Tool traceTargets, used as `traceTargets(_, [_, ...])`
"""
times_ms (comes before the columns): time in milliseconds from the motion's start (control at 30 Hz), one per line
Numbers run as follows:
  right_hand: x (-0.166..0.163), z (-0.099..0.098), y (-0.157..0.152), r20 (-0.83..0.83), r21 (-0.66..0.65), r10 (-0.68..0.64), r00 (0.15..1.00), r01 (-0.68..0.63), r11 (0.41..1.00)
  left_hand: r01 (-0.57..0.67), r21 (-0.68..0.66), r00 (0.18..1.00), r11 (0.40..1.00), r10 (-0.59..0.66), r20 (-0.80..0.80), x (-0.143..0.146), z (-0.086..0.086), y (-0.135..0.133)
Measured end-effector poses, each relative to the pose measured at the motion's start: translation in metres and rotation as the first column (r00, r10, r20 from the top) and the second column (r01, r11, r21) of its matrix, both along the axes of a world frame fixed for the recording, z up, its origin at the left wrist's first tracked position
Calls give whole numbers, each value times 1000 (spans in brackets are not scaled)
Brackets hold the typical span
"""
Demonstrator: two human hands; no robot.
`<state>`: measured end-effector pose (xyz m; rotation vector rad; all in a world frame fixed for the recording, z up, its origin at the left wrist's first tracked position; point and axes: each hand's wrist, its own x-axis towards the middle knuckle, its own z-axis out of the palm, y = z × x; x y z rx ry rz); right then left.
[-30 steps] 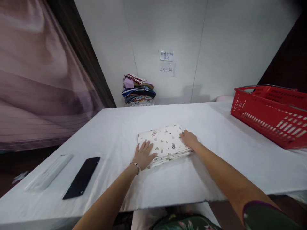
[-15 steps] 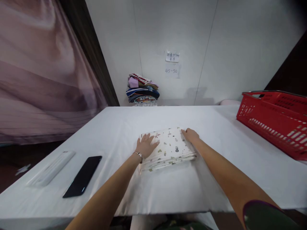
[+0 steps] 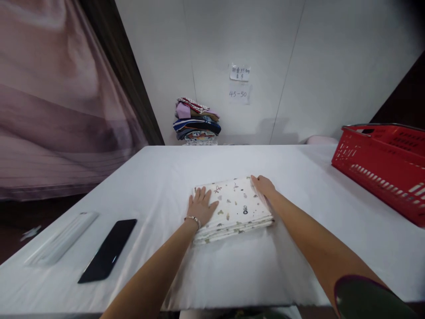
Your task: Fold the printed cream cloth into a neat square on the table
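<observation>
A folded white cloth with small printed figures (image 3: 234, 208) lies in the middle of the white-covered table (image 3: 172, 177). My left hand (image 3: 200, 207) rests flat on the cloth's left part, fingers spread, a thin bracelet at the wrist. At the cloth's right edge my right hand (image 3: 264, 186) lies with its fingers along the far right corner, holding nothing.
A black phone (image 3: 108, 250) and a white flat case (image 3: 61, 239) lie at the table's left front. A red plastic basket (image 3: 385, 164) stands at the right. A stack of folded clothes (image 3: 196, 122) sits against the back wall under two paper notes (image 3: 239, 83).
Both hands have stayed on the cloth, the left sliding a little toward its far left corner. The camera has shifted slightly, so the basket sits further right.
</observation>
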<state>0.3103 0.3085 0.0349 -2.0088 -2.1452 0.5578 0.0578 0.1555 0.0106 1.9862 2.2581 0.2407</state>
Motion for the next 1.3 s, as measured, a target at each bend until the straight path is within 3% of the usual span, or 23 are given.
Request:
traceTargets(300, [-10,-13,14,4,0,-9,1000,9,1000,-6,-14,1000,1000,6,-4,4,5,-4])
traceTargets(467, [-9,4,14,-10,32,75,997,-75,997,-8,-16,1000,1000,8,-17,5,5,-4])
traceTargets(533, [-12,7,6,-14,107,137,990,-135,985,-9,-8,999,1000,9,-38,4,3,-3])
traceTargets(633, [-18,-4,-14,58,226,326,944,-330,916,-5,10,998,1000,6,-69,3,0,-2])
traceTargets(733, [-20,-21,-27,122,168,415,901,-431,886,10,13,997,1000,-9,-79,3,-1,-1])
traceTargets(900, [-15,-19,-25,80,65,432,898,-438,897,14,-3,997,1000,-14,-75,4,2,-1])
traceTargets(1100, [3,-22,-41,50,212,376,925,-378,901,19,2,999,1000,-19,-29,6,1,-1])
traceTargets(1233, [12,-25,-47,-141,71,340,930,-333,940,13,-5,998,1000,-12,68,6,6,5])
traceTargets(1300, [17,-21,-51,-245,81,277,929,-265,961,-8,-24,987,1000,12,160,3,13,7])
